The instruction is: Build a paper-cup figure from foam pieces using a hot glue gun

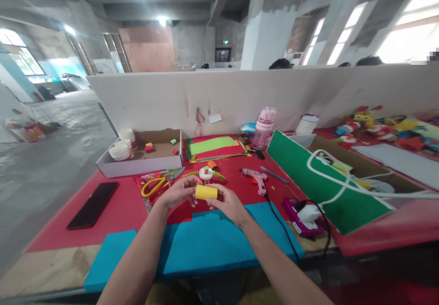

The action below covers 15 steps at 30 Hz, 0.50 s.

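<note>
A short yellow paper tube lies sideways between my two hands, above the red and blue table covering. My right hand grips its right end, thumb below and fingers behind. At the tube's left end is my left hand, its fingers curled and touching the rim. Just beyond the tube stands a small white round piece with bits on top, and green-yellow ridged strips reach out on both sides of it. Yellow-handled scissors rest left of my left hand. A pink glue gun lies to the right.
A shallow box with paper cups and small rolls stands back left, near a black phone. Coloured sheets lie behind. Right are a purple power strip with cables, a green board and a pink bottle.
</note>
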Each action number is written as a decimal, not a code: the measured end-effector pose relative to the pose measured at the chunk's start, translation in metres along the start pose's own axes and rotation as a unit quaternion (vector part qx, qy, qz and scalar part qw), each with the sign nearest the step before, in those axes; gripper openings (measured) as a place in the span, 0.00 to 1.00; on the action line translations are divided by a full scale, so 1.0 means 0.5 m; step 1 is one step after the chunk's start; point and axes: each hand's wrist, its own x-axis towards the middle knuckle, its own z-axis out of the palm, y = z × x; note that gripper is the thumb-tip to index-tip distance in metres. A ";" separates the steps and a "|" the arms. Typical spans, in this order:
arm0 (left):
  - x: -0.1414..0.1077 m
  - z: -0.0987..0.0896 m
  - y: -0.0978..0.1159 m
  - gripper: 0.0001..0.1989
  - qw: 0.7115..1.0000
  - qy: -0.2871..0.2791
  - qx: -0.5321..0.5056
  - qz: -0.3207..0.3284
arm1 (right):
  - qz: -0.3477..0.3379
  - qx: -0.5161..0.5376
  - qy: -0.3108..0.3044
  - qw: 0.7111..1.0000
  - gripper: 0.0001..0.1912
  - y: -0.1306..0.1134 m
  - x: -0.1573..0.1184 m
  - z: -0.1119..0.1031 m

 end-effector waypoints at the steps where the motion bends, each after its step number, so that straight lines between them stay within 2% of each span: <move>1: 0.004 0.001 -0.004 0.17 1.000 0.001 0.010 0.001 | -0.003 -0.003 -0.003 1.000 0.26 -0.001 0.000 0.005; 3: 0.009 -0.001 -0.010 0.14 1.000 0.018 0.023 0.008 | -0.015 -0.017 -0.004 1.000 0.25 -0.009 -0.004 0.009; 5: 0.010 -0.009 -0.012 0.12 0.999 0.045 0.026 0.009 | -0.031 -0.051 0.025 0.998 0.24 -0.021 -0.010 -0.003; 7: 0.008 -0.019 -0.010 0.11 0.997 0.071 0.031 0.005 | -0.046 -0.100 0.089 0.990 0.23 -0.034 -0.017 -0.036; 9: 0.004 -0.028 -0.004 0.11 0.995 0.093 0.037 0.001 | -0.056 -0.145 0.139 0.978 0.22 -0.045 -0.026 -0.089; 11: 0.000 -0.032 0.002 0.10 0.994 0.108 0.036 0.001 | -0.075 -0.231 0.212 0.947 0.22 -0.051 -0.033 -0.156; 13: -0.003 -0.035 0.006 0.10 0.993 0.114 0.029 0.004 | -0.089 -0.353 0.276 0.889 0.19 -0.053 -0.039 -0.222; 15: -0.003 -0.037 0.006 0.09 0.992 0.121 0.024 0.014 | -0.073 -0.455 0.305 0.834 0.15 -0.053 -0.043 -0.274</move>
